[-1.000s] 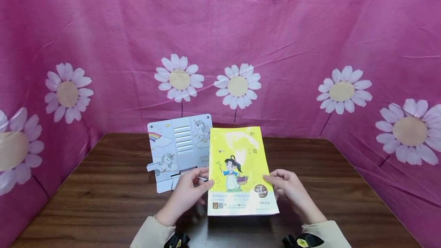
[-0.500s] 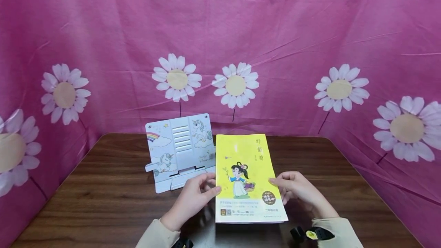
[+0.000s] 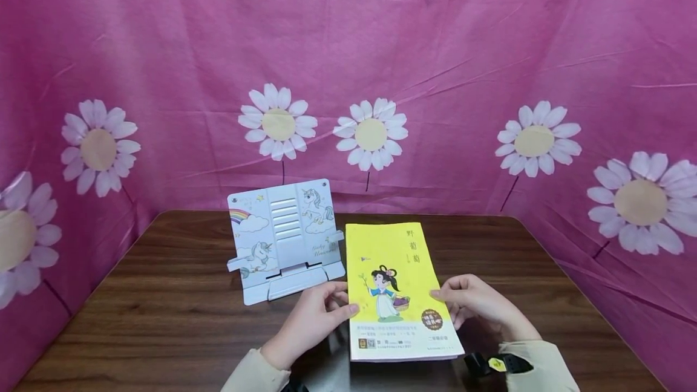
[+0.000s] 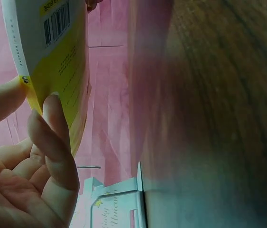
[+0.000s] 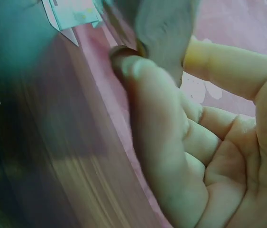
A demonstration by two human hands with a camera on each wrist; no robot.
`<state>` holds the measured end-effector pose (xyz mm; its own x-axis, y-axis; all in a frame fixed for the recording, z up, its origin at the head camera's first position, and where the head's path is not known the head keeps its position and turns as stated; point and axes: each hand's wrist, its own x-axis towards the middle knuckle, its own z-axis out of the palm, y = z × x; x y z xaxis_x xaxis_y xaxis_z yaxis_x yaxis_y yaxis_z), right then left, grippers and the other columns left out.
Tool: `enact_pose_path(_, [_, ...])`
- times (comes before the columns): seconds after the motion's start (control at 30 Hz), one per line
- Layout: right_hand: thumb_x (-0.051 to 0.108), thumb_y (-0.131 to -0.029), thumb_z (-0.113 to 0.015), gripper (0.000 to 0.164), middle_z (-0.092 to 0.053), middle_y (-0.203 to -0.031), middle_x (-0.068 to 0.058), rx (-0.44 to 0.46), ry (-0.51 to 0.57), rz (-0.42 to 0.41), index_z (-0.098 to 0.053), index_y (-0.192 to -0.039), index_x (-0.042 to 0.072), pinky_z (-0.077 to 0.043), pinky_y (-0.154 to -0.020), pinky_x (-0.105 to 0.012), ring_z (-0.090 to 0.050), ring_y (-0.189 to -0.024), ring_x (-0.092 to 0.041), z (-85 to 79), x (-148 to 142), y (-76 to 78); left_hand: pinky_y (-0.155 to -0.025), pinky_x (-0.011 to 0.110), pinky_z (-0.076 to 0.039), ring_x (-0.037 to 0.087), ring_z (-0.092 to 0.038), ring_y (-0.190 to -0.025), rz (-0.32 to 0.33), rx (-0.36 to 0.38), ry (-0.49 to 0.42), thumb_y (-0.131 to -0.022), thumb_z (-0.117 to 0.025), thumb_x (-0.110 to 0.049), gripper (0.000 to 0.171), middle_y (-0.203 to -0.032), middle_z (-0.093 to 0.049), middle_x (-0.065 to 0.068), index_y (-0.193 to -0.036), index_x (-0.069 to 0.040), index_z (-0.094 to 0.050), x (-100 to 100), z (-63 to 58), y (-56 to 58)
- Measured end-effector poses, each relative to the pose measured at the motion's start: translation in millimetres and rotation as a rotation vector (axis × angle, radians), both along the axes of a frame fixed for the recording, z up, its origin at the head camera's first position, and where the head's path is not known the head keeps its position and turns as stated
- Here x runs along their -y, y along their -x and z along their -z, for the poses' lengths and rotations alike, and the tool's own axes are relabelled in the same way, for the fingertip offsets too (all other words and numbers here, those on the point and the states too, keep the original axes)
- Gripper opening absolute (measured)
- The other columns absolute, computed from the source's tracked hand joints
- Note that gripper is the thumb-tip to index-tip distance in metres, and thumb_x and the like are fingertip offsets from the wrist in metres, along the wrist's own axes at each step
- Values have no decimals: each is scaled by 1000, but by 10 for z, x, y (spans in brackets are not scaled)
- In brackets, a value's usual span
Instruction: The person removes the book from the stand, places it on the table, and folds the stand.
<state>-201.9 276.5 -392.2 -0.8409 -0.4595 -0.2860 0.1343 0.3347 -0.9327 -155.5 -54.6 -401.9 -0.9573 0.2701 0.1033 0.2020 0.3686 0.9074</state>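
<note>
A yellow book (image 3: 392, 283) with a cartoon girl on its cover is held between both hands, front cover up. My left hand (image 3: 313, 319) pinches its left edge, the thumb on the cover by the spine and the fingers underneath. In the left wrist view the back cover of the book (image 4: 59, 61) shows a barcode, with a gap between book and table. My right hand (image 3: 481, 307) pinches the right edge, thumb on top. In the right wrist view the right hand (image 5: 171, 137) has its fingers curled under the page edges.
A white folding book stand (image 3: 288, 235) with unicorn drawings leans upright on the wooden table (image 3: 163, 295), left of the book. Behind the table hangs a pink cloth (image 3: 446, 65) printed with white daisies.
Both hands have brought the book to the right and nearer the body, away from the stand. More of the stand's lower ledge and right side now shows.
</note>
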Motion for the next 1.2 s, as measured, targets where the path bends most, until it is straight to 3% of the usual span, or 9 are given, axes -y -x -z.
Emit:
enact_pose_path(0.33, [21, -98, -60, 31, -74, -81, -8, -13, -20, -61, -66, -100, -10, -55, -51, -22, -62, -55, -7, 23, -100, 1, -59, 20, -46, 7, -57, -69, 29, 6, 22, -87, -76, -25, 48, -94, -71, 5, -122, 6, -64, -68, 29, 1])
enact_pose_path(0.7, [21, -98, -60, 26, -73, -79, -5, -17, -43, -93, -66, -91, -4, -54, -51, -21, -61, -55, -5, 32, -202, 8, -58, 21, -47, 8, -57, -69, 66, 38, -11, -88, -75, -23, 48, -95, -70, 5, -124, 5, -63, -130, 92, -7])
enact_pose_path(1.2, [18, -99, -59, 24, -73, -78, -3, -8, -41, -120, -66, -91, -3, -55, -52, -21, -62, -55, -5, 29, -320, 9, -59, 22, -47, 9, -57, -70, 83, 55, 25, -86, -77, -23, 46, -93, -69, 4, -121, 4, -65, -210, 13, -12])
